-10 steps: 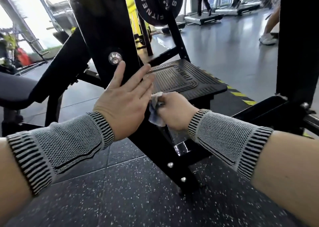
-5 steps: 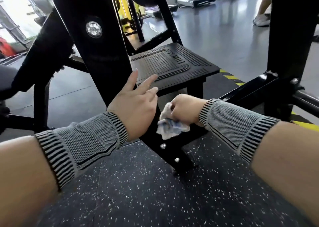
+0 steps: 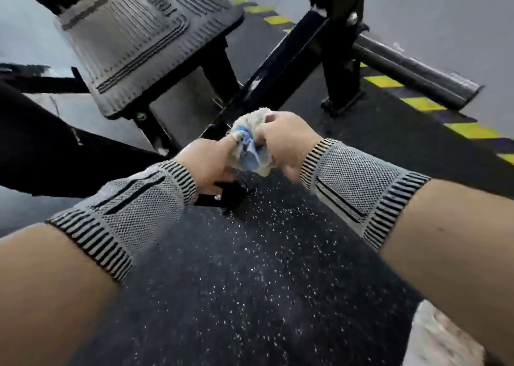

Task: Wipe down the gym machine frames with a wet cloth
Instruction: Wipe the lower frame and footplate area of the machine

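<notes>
- The left hand and the right hand both grip the bunched cloth between them.
- The cloth is held above the speckled floor, in front of the black machine frame.

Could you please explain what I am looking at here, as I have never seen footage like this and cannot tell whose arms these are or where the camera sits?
The camera is worn on a person's head and looks down, so the two arms reaching in from the bottom are that person's own. Both wrists wear grey knitted bands. The left hand and the right hand meet in the middle and both grip a bunched pale cloth with blue patches. Behind them stands a black gym machine frame, with a ribbed foot plate at upper left and a grey bar at right. Underneath is a dark speckled rubber floor, edged by yellow striped tape. The cloth is not touching the frame at this moment, as far as I can see.
</notes>
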Available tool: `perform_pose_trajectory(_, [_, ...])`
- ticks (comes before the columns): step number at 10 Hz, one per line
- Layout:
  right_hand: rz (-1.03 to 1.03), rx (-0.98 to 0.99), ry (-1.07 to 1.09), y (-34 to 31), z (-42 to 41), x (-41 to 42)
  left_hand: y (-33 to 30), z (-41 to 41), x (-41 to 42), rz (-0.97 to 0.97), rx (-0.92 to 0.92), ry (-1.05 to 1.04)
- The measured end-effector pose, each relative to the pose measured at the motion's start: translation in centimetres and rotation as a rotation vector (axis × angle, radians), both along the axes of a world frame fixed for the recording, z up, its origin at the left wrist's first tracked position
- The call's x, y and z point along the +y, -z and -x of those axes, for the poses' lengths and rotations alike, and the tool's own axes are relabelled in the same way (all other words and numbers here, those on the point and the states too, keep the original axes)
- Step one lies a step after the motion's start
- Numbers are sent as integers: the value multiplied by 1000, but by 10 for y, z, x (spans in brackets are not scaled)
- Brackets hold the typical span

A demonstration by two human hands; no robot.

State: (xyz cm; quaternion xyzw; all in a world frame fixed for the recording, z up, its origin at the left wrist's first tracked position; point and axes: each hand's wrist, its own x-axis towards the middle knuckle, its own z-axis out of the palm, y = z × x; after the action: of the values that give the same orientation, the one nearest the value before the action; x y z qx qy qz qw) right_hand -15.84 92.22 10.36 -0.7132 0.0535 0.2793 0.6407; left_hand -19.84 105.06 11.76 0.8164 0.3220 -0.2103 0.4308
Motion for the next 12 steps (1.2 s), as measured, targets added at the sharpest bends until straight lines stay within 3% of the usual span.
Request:
perform_pose_trajectory(1, [64,20,80,-8,21,-27,-13,9,-32,142,166,-26])
perform_pose_trajectory(2, [-237,350,433,-29,73,-66,-30,26,-65,163,192,45])
perform_pose_trajectory(3, [-216,422,442,-41,101,-94,-50,50,-93,186,168,121])
perform_pose_trajectory(4, [-267,499,587,-66,144,-124,-73,76,-114,267,167,126])
perform_pose_trajectory(6, [-297,513,809,-109,218,-133,-120,122,-137,354,225,154])
perform_pose_trajectory(8, [-345,548,940,-139,270,-128,-143,172,-136,305,571,324])
perform_pose_trajectory(10, [-226,587,899,-156,312,-131,-156,218,-139,366,341,298])
perform_pose_trajectory(12, [-254,483,844,-184,368,-126,-194,264,-137,331,202,400])
